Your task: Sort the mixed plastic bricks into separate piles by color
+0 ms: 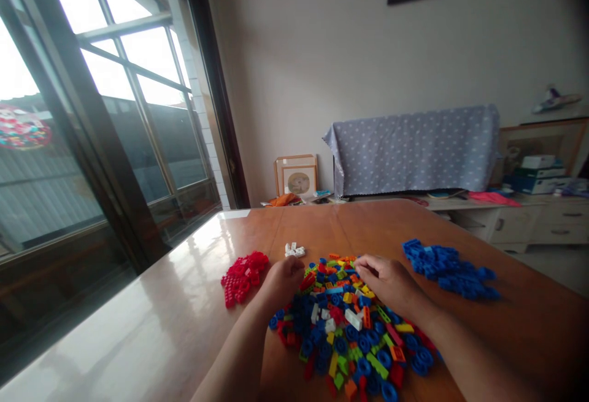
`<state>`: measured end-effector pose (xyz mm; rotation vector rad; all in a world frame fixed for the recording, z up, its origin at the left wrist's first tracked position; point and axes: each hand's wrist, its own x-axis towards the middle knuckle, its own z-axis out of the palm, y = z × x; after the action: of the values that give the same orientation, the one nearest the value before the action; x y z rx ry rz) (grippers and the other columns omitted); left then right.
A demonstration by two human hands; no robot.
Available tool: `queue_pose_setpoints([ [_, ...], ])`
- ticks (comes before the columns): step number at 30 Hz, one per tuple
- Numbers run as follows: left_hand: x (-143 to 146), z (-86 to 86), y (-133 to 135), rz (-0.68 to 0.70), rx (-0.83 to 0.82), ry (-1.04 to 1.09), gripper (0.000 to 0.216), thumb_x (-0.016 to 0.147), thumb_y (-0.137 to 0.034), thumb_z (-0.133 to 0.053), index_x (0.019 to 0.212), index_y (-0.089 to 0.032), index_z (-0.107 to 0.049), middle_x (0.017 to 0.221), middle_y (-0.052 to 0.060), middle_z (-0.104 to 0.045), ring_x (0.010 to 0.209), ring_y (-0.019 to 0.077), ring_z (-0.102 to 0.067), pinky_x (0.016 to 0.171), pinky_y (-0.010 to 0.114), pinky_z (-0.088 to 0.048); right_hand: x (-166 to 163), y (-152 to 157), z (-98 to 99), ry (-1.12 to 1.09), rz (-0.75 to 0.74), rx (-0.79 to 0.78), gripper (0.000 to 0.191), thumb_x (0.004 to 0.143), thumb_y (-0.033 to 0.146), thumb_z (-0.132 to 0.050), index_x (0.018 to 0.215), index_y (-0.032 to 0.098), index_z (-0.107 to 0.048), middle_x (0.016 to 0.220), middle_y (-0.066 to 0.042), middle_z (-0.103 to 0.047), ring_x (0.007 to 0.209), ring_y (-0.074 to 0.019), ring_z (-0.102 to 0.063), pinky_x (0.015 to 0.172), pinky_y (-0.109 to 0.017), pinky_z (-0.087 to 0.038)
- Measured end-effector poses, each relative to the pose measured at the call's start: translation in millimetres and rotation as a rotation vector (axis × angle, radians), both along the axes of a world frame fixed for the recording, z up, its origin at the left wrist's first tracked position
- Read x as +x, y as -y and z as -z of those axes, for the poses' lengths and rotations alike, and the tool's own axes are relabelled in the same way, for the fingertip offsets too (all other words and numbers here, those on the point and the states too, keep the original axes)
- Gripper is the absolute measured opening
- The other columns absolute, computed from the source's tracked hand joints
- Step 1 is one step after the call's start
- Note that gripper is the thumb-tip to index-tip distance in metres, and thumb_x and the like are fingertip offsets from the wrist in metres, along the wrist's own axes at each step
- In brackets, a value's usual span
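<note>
A large mixed heap of toy building bricks (340, 344) in blue, red, yellow, green, orange and white spreads over the near middle of the table. My left hand (286, 278) is at the heap's far left edge with its fingers curled in; whatever they may hold is hidden. Across from it, my right hand (384, 274) reaches over the far right edge of the heap, thumb and fingers drawn together. I cannot make out anything in that pinch. Red bricks (243, 276) lie gathered just left of my left hand, and a small group of white bricks (295, 250) sits beyond it.
Blue bricks (451, 270) form a separate pile on the right of the wooden table (313, 224). Behind the table stand a low cabinet (515, 224), something under a spotted cloth (414, 153) and framed pictures (299, 181). A large window (138, 83) is at left.
</note>
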<state>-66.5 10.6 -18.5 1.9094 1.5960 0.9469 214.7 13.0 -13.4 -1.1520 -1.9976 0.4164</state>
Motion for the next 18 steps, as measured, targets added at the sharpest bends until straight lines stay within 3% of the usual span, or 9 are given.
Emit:
queue_pose_setpoints([
  [4, 15, -18.8, 18, 0.177, 0.063, -0.091, 0.021, 0.085, -0.029, -0.053, 0.094, -0.016, -0.067, 0.085, 0.002, -0.067, 0.076, 0.0147, -0.057, 0.067, 0.024, -0.042, 1, 7, -4.1, 0.046, -0.040, -0.040, 0.022, 0.089, 0.032, -0.051, 0.088, 0.022, -0.070, 0.084, -0.001, -0.070, 0.079, -0.0174, -0.062, 0.069, -0.026, -0.042],
  [7, 23, -31.9, 31, 0.284, 0.108, -0.184, 0.019, 0.081, -0.022, -0.055, 0.095, -0.018, -0.068, 0.093, 0.003, -0.068, 0.084, 0.0160, -0.058, 0.076, 0.025, -0.044, 1, 17, -11.1, 0.135, -0.095, -0.178, 0.024, 0.089, 0.040, -0.055, 0.082, 0.021, -0.069, 0.069, 0.001, -0.064, 0.065, -0.0145, -0.057, 0.058, -0.024, -0.036],
  [12, 26, -39.0, 39, 0.308, 0.063, -0.273, 0.025, 0.077, -0.015, -0.053, 0.097, -0.020, -0.067, 0.099, 0.004, -0.067, 0.088, 0.0170, -0.059, 0.076, 0.025, -0.045, -2, 36, -27.7, 0.304, -0.205, -0.384, 0.038, 0.075, 0.058, -0.070, 0.085, 0.022, -0.067, 0.061, 0.004, -0.060, 0.056, -0.0118, -0.050, 0.049, -0.022, -0.026],
  [15, 26, -38.7, 40, 0.314, 0.018, -0.302, 0.024, 0.077, -0.016, -0.053, 0.097, -0.020, -0.066, 0.100, 0.003, -0.066, 0.088, 0.0169, -0.059, 0.075, 0.024, -0.045, -8, 44, -33.7, 0.415, -0.189, -0.349, 0.043, 0.065, 0.058, -0.078, 0.090, 0.025, -0.068, 0.068, 0.004, -0.064, 0.061, -0.0130, -0.053, 0.050, -0.022, -0.024],
  [18, 26, -39.5, 41, 0.338, 0.001, -0.323, 0.025, 0.077, -0.017, -0.054, 0.099, -0.021, -0.066, 0.102, 0.003, -0.066, 0.088, 0.0171, -0.059, 0.075, 0.024, -0.046, -13, 46, -34.4, 0.471, -0.157, -0.277, 0.034, 0.065, 0.048, -0.079, 0.090, 0.027, -0.069, 0.073, 0.005, -0.067, 0.066, -0.0138, -0.055, 0.054, -0.023, -0.024],
])
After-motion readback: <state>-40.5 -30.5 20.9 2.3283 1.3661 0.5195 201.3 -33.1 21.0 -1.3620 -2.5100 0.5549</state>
